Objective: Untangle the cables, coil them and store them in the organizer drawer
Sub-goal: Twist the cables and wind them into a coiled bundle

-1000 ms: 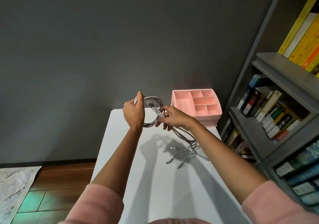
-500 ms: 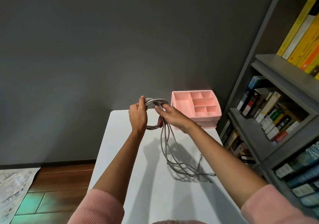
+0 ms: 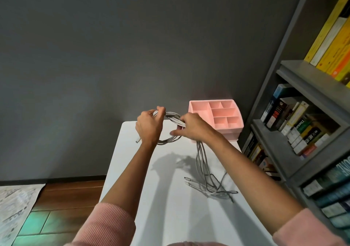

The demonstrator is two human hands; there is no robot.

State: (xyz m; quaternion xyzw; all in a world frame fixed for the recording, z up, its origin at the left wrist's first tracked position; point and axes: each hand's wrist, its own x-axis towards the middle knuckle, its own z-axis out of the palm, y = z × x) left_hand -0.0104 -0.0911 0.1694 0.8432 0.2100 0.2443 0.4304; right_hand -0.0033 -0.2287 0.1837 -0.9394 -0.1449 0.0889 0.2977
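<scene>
Both hands are up in the air over the far end of the white table [image 3: 166, 198]. They hold a bunch of gray cables [image 3: 172, 117] between them. Part of the cables is wound into a round loop.

The left hand [image 3: 149, 127] holds the loop at its top left side. Its fingers [image 3: 160, 110] are curled tight round the strands. The strands come out from under the fingertips and run across to the other hand. One short end with a small plug [image 3: 137, 141] pokes out below the left hand. The bottom of the loop hangs under both hands.

The right hand [image 3: 192, 129] holds the right side of the loop. Its fingers are bent round the strands too. From below this hand, several strands drop down to the table. There they lie in a loose, messy heap [image 3: 210, 185] near the right edge, beside the right arm. Some plug tips stick out of the heap.

The pink organizer [image 3: 216, 116] stands on the far right corner of the table, just behind the right hand. Its top boxes face up. The hand hides part of its lower half, so I cannot tell how the drawer stands.

A gray bookshelf [image 3: 303, 75] full of books stands to the right of the table. Both arms wear pink sleeves [image 3: 106, 225].
</scene>
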